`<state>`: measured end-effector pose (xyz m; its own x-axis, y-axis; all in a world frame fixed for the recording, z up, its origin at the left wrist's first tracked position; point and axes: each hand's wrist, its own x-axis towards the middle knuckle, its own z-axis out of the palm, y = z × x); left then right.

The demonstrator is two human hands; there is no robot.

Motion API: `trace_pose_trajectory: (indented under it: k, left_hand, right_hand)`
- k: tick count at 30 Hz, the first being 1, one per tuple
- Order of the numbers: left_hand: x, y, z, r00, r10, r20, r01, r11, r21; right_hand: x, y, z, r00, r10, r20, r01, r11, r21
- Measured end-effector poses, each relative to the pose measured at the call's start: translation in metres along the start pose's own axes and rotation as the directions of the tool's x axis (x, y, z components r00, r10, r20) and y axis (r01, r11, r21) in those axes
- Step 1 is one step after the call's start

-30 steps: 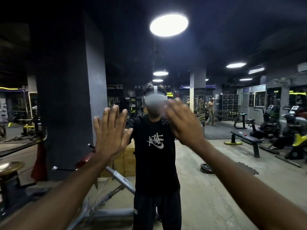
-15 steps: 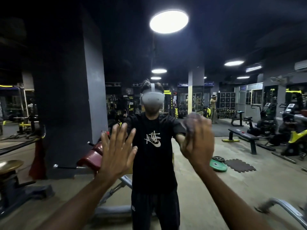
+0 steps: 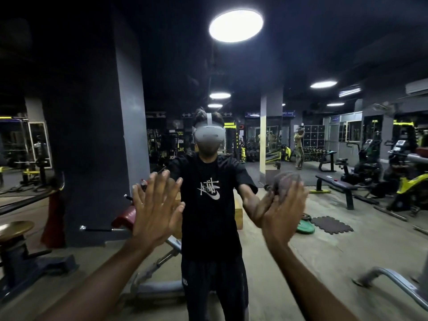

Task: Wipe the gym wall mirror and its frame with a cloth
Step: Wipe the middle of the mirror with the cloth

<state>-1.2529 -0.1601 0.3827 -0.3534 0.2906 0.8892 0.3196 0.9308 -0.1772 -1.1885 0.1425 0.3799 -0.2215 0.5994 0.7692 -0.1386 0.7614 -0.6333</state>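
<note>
**Q:** Fingers first: what do the hands have hold of?

**A:** The left hand [image 3: 155, 212] holds nothing. Its palm is turned flat to the glass, with the fingers straight and fanned apart. The right hand [image 3: 282, 214] is flat too, fingers straight and close together, pressing a dark cloth [image 3: 286, 181] against the glass. The cloth bulges out above the fingertips. That hand is blurred, so I cannot tell where the thumb lies.

**Q:** And the mirror?

**A:** The mirror [image 3: 301, 262] fills the whole view, near and straight ahead. Both arms reach up to it from the near edge.

**Q:** What shows in it, biggest down?

**A:** A broad grey pillar [image 3: 97, 135] stands on the left. In the middle is the reflected person [image 3: 209, 205] in a black printed T-shirt and a white headset [image 3: 209, 133]. The left hand is just left of that figure's chest and the right hand just right of it. A round ceiling light [image 3: 235, 25] glows overhead. A red-padded incline bench [image 3: 125, 216] sits low on the left, partly behind the left hand. A black flat bench [image 3: 340, 185] stands on the right, farther back.

**Q:** Anything smaller?

**A:** A dark rubber mat [image 3: 331, 224] lies on the floor right of the right hand, with a green weight plate [image 3: 305, 228] just beside it.
</note>
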Motion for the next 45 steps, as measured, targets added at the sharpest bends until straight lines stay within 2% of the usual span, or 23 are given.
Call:
trace_pose_trajectory:
  k: [3, 4, 7, 8, 9, 10, 12, 14, 15, 17, 19, 21, 22, 25, 27, 29, 33, 34, 35, 38, 40, 42, 45]
  left_hand:
    - [0.006, -0.002, -0.008, 1.0, 0.018, -0.022, -0.018, 1.0, 0.011]
    - [0.013, -0.004, -0.012, 0.999, 0.005, -0.037, -0.004, 1.0, 0.015]
    - [0.041, -0.027, -0.024, 0.999, -0.01, -0.038, 0.01, 1.0, 0.009]
    - [0.05, -0.038, -0.027, 1.0, -0.008, -0.02, 0.008, 1.0, -0.002]
    - [0.057, -0.05, -0.029, 1.0, 0.006, 0.004, -0.006, 1.0, -0.007]
    - [0.061, -0.059, -0.03, 0.999, 0.031, 0.027, -0.031, 1.0, -0.002]
    - [0.061, -0.069, -0.029, 0.996, 0.081, 0.046, -0.082, 0.997, 0.016]
    - [0.059, -0.076, -0.027, 0.994, 0.098, 0.042, -0.099, 0.995, 0.025]
    - [0.058, -0.081, -0.026, 0.995, 0.092, 0.033, -0.093, 0.995, 0.032]
    - [0.06, -0.089, -0.027, 0.996, 0.085, 0.009, -0.085, 0.995, 0.048]
    - [0.065, -0.098, -0.032, 0.997, 0.069, -0.034, -0.067, 0.996, 0.056]
    - [0.072, -0.107, -0.039, 0.997, -0.01, -0.077, 0.012, 1.0, 0.015]
    - [0.076, -0.114, -0.042, 0.995, -0.042, -0.091, 0.041, 0.999, -0.009]
    - [0.082, -0.131, -0.04, 0.995, -0.018, -0.101, 0.021, 0.999, 0.027]
    - [0.081, -0.134, -0.035, 0.995, 0.002, -0.102, 0.003, 0.999, 0.053]
    - [0.08, -0.132, -0.034, 0.993, 0.006, -0.116, 0.0, 0.999, 0.053]
    - [0.08, -0.132, -0.034, 0.992, 0.012, -0.128, -0.009, 1.0, 0.027]
    - [0.08, -0.133, -0.033, 0.991, 0.015, -0.131, -0.011, 0.999, 0.031]
    - [0.08, -0.133, -0.034, 0.991, 0.016, -0.136, -0.011, 0.999, 0.035]
    - [0.08, -0.135, -0.036, 0.991, 0.018, -0.136, -0.014, 0.999, 0.031]
    - [0.068, -0.135, -0.03, 0.99, 0.039, -0.134, -0.037, 0.999, 0.019]
    - [0.049, -0.134, -0.023, 0.987, 0.047, -0.151, -0.047, 0.999, 0.001]
    - [0.034, -0.137, -0.019, 0.985, 0.044, -0.169, -0.049, 0.998, -0.026]
  right_hand:
    - [-0.046, -0.021, 0.031, 0.941, -0.329, 0.082, 0.331, 0.944, -0.009]
    - [-0.051, -0.026, 0.04, 0.855, -0.501, 0.131, 0.501, 0.865, 0.039]
    - [-0.014, -0.04, 0.038, 0.45, -0.862, 0.233, 0.876, 0.477, 0.072]
    - [0.006, -0.049, 0.033, 0.418, -0.879, 0.229, 0.894, 0.443, 0.067]
    - [0.028, -0.062, 0.026, 0.493, -0.85, 0.185, 0.859, 0.509, 0.049]
    - [0.05, -0.075, 0.021, 0.652, -0.75, 0.109, 0.753, 0.658, 0.019]
    - [0.089, -0.106, 0.017, 0.93, -0.36, -0.074, 0.363, 0.932, 0.026]
    - [0.086, -0.143, 0.028, 0.982, -0.111, -0.152, 0.116, 0.993, 0.028]
    - [0.07, -0.156, 0.039, 0.975, -0.163, -0.153, 0.165, 0.986, 0.002]
    - [0.026, -0.163, 0.061, 0.881, -0.472, -0.03, 0.472, 0.882, 0.001]
    - [0.004, -0.145, 0.069, 0.649, -0.752, 0.117, 0.755, 0.655, 0.028]
    - [0.028, -0.129, 0.059, 0.468, -0.864, 0.185, 0.877, 0.479, 0.021]
    - [0.044, -0.129, 0.055, 0.488, -0.857, 0.167, 0.867, 0.498, 0.019]
    - [0.081, -0.164, 0.049, 0.857, -0.514, -0.025, 0.515, 0.857, 0.036]
    - [0.065, -0.197, 0.061, 0.939, -0.319, -0.125, 0.328, 0.943, 0.061]
    - [0.02, -0.207, 0.08, 0.876, -0.477, -0.076, 0.482, 0.873, 0.07]
    - [-0.03, -0.162, 0.088, 0.487, -0.858, 0.162, 0.865, 0.5, 0.048]
    - [-0.02, -0.155, 0.086, 0.462, -0.87, 0.171, 0.88, 0.474, 0.037]
    - [-0.01, -0.153, 0.084, 0.509, -0.847, 0.154, 0.854, 0.519, 0.031]
    - [0.002, -0.168, 0.083, 0.862, -0.507, -0.005, 0.507, 0.862, 0.029]
    - [-0.024, -0.186, 0.091, 0.944, -0.323, -0.074, 0.327, 0.944, 0.048]
    - [-0.065, -0.193, 0.103, 0.859, -0.512, -0.006, 0.512, 0.857, 0.057]
    - [-0.108, -0.164, 0.11, 0.451, -0.877, 0.165, 0.882, 0.466, 0.067]
